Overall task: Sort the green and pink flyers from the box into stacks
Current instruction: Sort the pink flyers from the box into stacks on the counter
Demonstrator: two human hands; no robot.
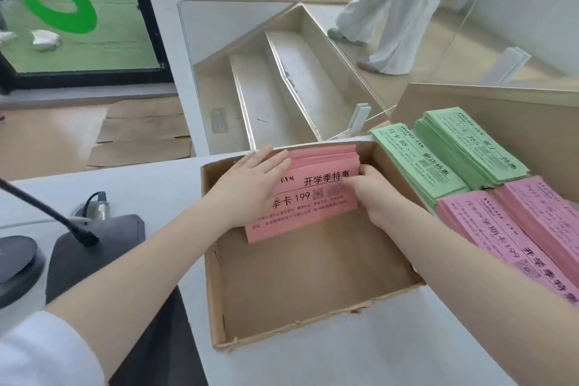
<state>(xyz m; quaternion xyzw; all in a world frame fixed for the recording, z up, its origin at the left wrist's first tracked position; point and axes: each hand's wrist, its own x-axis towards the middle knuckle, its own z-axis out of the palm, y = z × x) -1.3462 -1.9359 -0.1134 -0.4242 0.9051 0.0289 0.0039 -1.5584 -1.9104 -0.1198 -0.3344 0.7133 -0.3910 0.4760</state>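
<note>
Pink flyers [316, 194] in box [313, 285]: left hand [250, 185] flat atop, right hand [372, 194] apparently gripping; sorted stacks [470, 166] beside.

Left grip [250, 185] flat, right grip [376, 194] curled

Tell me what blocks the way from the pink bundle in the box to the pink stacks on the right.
Only the box's right wall stands between them. The pink bundle, held by the left hand and right hand, must be lifted over it to reach the pink stacks. Nothing else visible lies in the way.
</note>
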